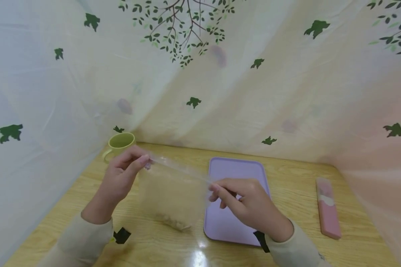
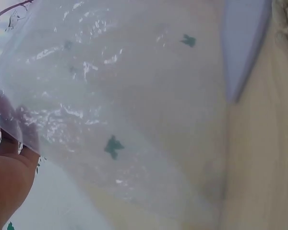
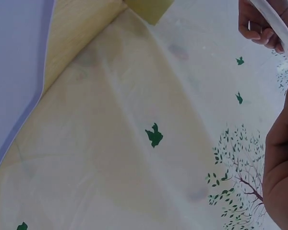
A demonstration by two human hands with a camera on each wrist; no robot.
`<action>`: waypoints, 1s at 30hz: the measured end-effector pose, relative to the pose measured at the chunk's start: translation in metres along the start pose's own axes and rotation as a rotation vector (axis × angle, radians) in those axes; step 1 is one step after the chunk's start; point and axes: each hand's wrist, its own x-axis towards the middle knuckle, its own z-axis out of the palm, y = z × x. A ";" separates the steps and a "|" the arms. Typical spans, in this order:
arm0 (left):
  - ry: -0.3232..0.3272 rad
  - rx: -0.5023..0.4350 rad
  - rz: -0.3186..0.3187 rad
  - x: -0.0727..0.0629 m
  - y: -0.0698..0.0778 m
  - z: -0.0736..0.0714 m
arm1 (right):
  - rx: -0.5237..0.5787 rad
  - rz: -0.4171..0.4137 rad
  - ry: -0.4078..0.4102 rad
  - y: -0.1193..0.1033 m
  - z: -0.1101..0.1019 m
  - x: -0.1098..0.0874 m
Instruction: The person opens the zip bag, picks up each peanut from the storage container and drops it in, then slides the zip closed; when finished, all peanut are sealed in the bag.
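A clear plastic zip bag (image 1: pixel 173 189) hangs between both hands, with several small pale lumps (image 1: pixel 173 221) gathered along its bottom. My left hand (image 1: pixel 121 174) pinches its upper left corner between thumb and fingers. At the upper right corner, my right hand (image 1: pixel 242 198) pinches the top edge with thumb and forefinger. The left wrist view is mostly filled by the bag's film (image 2: pixel 110 96), the left fingers showing through it at the edge. From the right wrist, the bag's top strip (image 3: pixel 273 19) runs between the two hands.
On the wooden table (image 1: pixel 297 207), a lavender tray (image 1: pixel 234 222) lies right of the bag, partly under the right hand. A green mug (image 1: pixel 120 142) stands at the back left, behind the left hand. Far right lies a pink long case (image 1: pixel 329 215). Printed curtains (image 1: pixel 220 122) enclose the table.
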 end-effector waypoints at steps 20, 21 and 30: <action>-0.132 0.237 0.000 -0.013 0.015 0.023 | -0.075 0.247 -0.168 -0.028 0.012 0.047; -0.140 0.235 -0.015 -0.013 0.016 0.024 | -0.072 0.252 -0.169 -0.029 0.012 0.048; -0.117 0.142 0.116 -0.008 0.018 0.032 | -0.081 0.209 -0.138 -0.029 0.014 0.048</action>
